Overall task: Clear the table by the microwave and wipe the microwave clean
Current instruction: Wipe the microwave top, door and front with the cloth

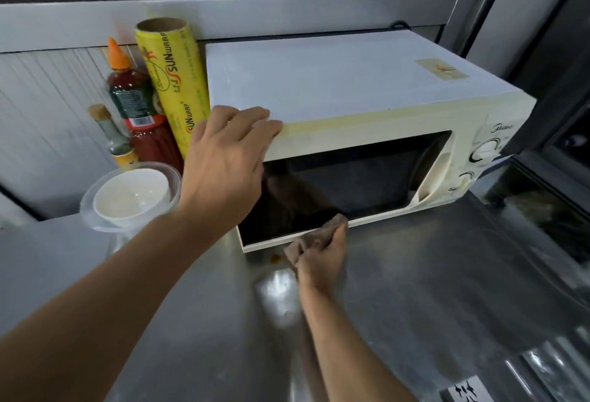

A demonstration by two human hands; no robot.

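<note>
Nesting in a clear tub (95,210), one white bowl (131,194).

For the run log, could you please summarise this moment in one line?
left hand: braces microwave top | right hand: presses cloth on door's lower edge | phase: wiping

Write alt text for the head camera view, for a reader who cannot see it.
A right hand wipes a cloth along the lower door edge of a cream microwave while the left hand rests on its top corner. Bottles, cling wrap and a bowl stand beside it.
</note>
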